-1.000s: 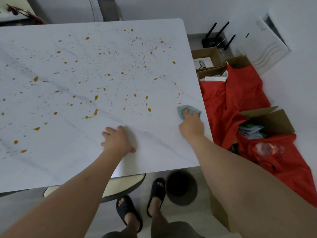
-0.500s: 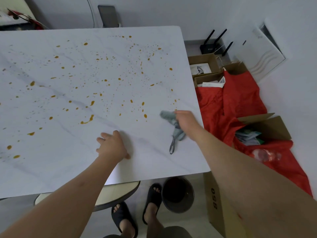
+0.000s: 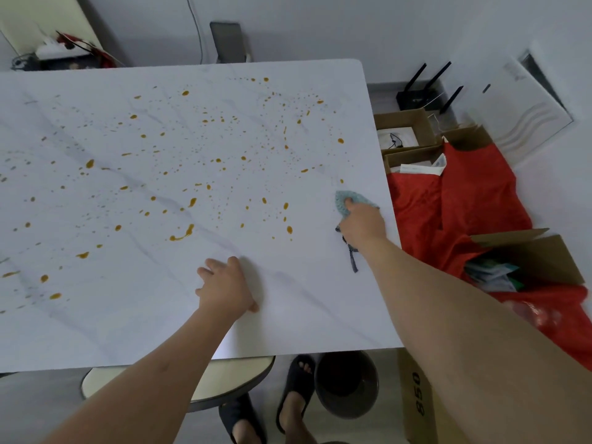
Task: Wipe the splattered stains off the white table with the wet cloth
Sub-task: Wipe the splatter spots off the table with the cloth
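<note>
My right hand (image 3: 363, 221), bunching the wet teal cloth (image 3: 345, 203), has swung from mid-air back onto the white table (image 3: 288, 315) at 3 o'clock; left hand (image 3: 226, 288) presses flat; orange stains (image 3: 182, 233) remain everywhere.

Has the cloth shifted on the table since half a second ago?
Yes. The cloth, under the right hand, now lies flatter and nearer the table's right edge, further from the stain it was bunched beside.
</note>
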The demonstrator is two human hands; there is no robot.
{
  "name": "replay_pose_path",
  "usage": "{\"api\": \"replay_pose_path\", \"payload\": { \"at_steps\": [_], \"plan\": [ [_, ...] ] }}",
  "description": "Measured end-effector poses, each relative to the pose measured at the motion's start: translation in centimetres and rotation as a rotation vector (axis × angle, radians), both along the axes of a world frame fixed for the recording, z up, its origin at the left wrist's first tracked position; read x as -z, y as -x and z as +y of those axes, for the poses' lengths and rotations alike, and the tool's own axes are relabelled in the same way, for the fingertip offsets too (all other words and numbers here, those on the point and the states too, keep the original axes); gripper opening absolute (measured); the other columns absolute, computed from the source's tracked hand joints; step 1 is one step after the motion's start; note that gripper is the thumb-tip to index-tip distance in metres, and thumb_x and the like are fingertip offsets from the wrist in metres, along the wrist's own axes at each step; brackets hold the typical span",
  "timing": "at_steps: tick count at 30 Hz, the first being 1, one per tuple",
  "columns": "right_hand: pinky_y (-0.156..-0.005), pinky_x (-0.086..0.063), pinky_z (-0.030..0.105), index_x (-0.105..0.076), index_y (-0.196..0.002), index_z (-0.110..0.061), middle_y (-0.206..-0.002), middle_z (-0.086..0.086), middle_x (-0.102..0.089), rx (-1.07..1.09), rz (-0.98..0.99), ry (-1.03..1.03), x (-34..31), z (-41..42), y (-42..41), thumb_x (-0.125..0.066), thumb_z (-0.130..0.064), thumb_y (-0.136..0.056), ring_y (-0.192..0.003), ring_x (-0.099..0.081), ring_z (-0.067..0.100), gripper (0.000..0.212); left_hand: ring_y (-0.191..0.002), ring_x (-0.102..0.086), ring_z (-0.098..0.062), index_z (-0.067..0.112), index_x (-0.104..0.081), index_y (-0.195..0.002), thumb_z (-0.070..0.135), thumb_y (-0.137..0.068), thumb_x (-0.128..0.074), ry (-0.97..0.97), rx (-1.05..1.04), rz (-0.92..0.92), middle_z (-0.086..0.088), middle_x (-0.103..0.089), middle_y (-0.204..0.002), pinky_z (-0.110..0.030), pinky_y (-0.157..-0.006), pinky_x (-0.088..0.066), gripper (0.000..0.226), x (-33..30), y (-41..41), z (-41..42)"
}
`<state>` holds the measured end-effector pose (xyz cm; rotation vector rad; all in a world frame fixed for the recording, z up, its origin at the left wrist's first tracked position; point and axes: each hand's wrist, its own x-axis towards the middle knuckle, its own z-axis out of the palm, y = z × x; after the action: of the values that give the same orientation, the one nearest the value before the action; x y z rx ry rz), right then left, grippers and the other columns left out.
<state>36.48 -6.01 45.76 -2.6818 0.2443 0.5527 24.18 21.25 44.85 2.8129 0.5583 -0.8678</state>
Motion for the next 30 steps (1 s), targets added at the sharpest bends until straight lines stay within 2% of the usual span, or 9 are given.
{"api": "replay_pose_path", "payload": {
  "at_steps": [7, 12, 14, 16, 20, 22, 24, 26, 30],
  "plan": [
    [-0.096, -0.047, 0.031, -0.034, -0.156, -0.033, -0.147, 0.006, -0.052, -0.136, 0.081, -0.064, -0.1, 5.3, 3.4, -0.061, -0.020, -0.091, -0.128, -0.053, 0.030, 0.071, -0.116, -0.034, -0.035, 0.016, -0.037, -0.116, 0.044, -0.052, -0.095, 0.002, 0.020, 0.000, -0.013, -0.031, -0.120, -0.044, -0.077, -0.054, 0.091, -0.2, 0.1, 0.0],
    [-0.106, -0.044, 0.029, -0.057, -0.142, -0.030, -0.143, -0.003, -0.057, -0.244, 0.199, -0.283, 0.2, 7.6, 6.9, -0.064, -0.009, -0.089, -0.131, -0.053, 0.023, 0.057, -0.115, -0.034, -0.036, 0.015, -0.037, -0.113, 0.044, -0.053, -0.096, 0.003, 0.010, 0.008, -0.014, -0.032, -0.119, -0.046, -0.079, -0.054, 0.089, -0.5, 0.1, 0.0],
    [-0.101, -0.041, 0.016, -0.063, -0.135, -0.024, -0.139, -0.006, -0.059, -0.257, 0.285, -0.392, -0.5, 7.3, 7.3, -0.055, -0.001, -0.091, -0.127, -0.054, 0.018, 0.051, -0.114, -0.034, -0.036, 0.015, -0.037, -0.112, 0.044, -0.052, -0.096, 0.004, 0.006, 0.011, -0.015, -0.032, -0.118, -0.047, -0.079, -0.054, 0.089, -0.6, 0.0, 0.0],
    [-0.077, -0.042, 0.002, -0.070, -0.127, -0.018, -0.112, -0.009, -0.068, -0.144, 0.333, -0.539, -1.8, 6.4, 7.1, -0.048, 0.005, -0.091, -0.101, -0.062, 0.010, 0.048, -0.114, -0.034, -0.036, 0.017, -0.035, -0.109, 0.044, -0.051, -0.097, 0.004, 0.003, 0.012, -0.014, -0.032, -0.117, -0.046, -0.078, -0.053, 0.089, -0.6, 0.0, -0.2],
    [-0.055, -0.052, 0.017, -0.075, -0.102, -0.008, -0.088, 0.011, -0.069, 0.352, 0.199, -0.903, -4.0, 4.1, 5.0, -0.045, 0.012, -0.086, -0.074, -0.065, 0.021, 0.039, -0.114, -0.034, -0.036, 0.015, -0.037, -0.113, 0.045, -0.051, -0.096, -0.012, 0.026, -0.002, -0.015, -0.032, -0.118, -0.044, -0.075, -0.051, 0.091, -0.3, 0.1, -0.1],
    [-0.055, -0.053, 0.023, -0.076, -0.099, -0.016, -0.084, 0.006, -0.072, 0.375, -0.008, -0.705, -4.2, 3.0, 3.4, -0.045, 0.000, -0.088, -0.069, -0.068, 0.018, 0.036, -0.116, -0.033, -0.037, 0.014, -0.038, -0.119, 0.046, -0.051, -0.095, -0.019, 0.045, -0.007, -0.017, -0.031, -0.124, -0.043, -0.074, -0.049, 0.094, -0.1, 0.3, 0.1],
    [-0.062, -0.054, 0.031, -0.074, -0.114, -0.024, -0.096, -0.002, -0.073, 0.214, -0.160, -0.357, -3.8, 2.4, 2.2, -0.046, -0.012, -0.091, -0.075, -0.067, 0.022, 0.038, -0.119, -0.032, -0.038, 0.014, -0.037, -0.124, 0.049, -0.052, -0.094, -0.020, 0.061, 0.002, -0.020, -0.029, -0.132, -0.045, -0.077, -0.051, 0.098, 0.0, 0.3, 0.2],
    [-0.064, -0.051, 0.029, -0.062, -0.135, -0.025, -0.113, -0.005, -0.068, 0.086, -0.066, -0.209, -3.1, 3.1, 1.8, -0.046, -0.014, -0.096, -0.081, -0.063, 0.022, 0.043, -0.123, -0.031, -0.040, 0.013, -0.036, -0.129, 0.051, -0.054, -0.093, -0.021, 0.077, 0.010, -0.023, -0.026, -0.138, -0.047, -0.082, -0.053, 0.102, 0.0, 0.4, 0.1],
    [-0.074, -0.053, 0.030, -0.031, -0.157, -0.019, -0.138, 0.011, -0.058, -0.072, 0.110, -0.084, -1.7, 7.3, 2.7, -0.057, -0.013, -0.093, -0.112, -0.061, 0.032, 0.070, -0.134, -0.023, -0.044, 0.012, -0.032, -0.139, 0.051, -0.060, -0.090, 0.014, 0.094, 0.008, -0.026, -0.018, -0.149, -0.050, -0.093, -0.051, 0.105, -0.2, 0.7, 0.6]
  ]
}}
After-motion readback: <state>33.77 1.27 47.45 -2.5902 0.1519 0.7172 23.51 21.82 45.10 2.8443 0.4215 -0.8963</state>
